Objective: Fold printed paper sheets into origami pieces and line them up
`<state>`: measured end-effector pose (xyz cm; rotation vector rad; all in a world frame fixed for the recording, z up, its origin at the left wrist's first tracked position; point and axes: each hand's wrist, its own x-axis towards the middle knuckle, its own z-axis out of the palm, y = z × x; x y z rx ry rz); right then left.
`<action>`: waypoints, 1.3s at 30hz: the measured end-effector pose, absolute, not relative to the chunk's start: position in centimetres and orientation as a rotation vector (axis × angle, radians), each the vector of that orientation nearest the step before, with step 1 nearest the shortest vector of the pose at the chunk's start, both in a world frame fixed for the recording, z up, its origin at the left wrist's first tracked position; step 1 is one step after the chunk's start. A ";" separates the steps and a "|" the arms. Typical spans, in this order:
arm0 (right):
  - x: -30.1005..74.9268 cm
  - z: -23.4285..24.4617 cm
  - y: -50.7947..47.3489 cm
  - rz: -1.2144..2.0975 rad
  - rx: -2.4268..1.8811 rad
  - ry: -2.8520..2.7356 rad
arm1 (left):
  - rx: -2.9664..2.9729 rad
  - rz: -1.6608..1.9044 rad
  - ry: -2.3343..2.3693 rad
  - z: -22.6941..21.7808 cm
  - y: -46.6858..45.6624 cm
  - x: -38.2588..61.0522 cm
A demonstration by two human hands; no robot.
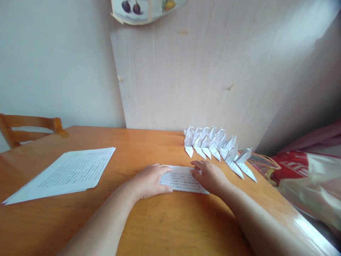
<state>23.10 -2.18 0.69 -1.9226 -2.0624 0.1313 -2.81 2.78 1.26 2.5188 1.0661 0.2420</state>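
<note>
A folded strip of printed white paper lies flat on the orange wooden table. My left hand rests flat on its left end, fingers stretched out over the paper. My right hand lies flat on its right end, fingers pointing left and pressing the sheet down. Just behind my right hand stands a row of several folded paper cranes made of the same printed paper, running along the table's right edge.
A stack of printed sheets lies on the table's left side. A wooden chair back shows at far left. A pale wood panel leans behind the table. A red and clear plastic bag sits off the right edge.
</note>
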 end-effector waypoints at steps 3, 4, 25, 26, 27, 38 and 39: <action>22.8 0.9 -2.4 0.132 -1.855 -2.079 | 2.556 0.293 1.018 1.5 2.6 -2.7; 22.6 1.0 -2.5 0.138 -1.833 -2.087 | 2.565 0.309 0.994 1.5 2.6 -2.7; 22.5 3.1 -2.9 0.940 -1.159 -1.328 | 2.163 1.006 1.109 4.0 2.3 -3.4; 22.5 3.0 -2.9 0.993 -1.158 -1.303 | 2.112 0.983 1.104 3.9 2.3 -3.4; 22.5 2.9 -2.9 1.043 -1.153 -1.283 | 2.066 0.963 1.100 3.9 2.3 -3.4; 22.3 1.6 -2.8 1.240 -1.350 -1.255 | 2.115 0.628 1.270 2.9 2.5 -3.5; 22.3 1.3 -2.6 1.221 -1.399 -1.289 | 2.218 0.632 1.325 2.8 2.5 -3.5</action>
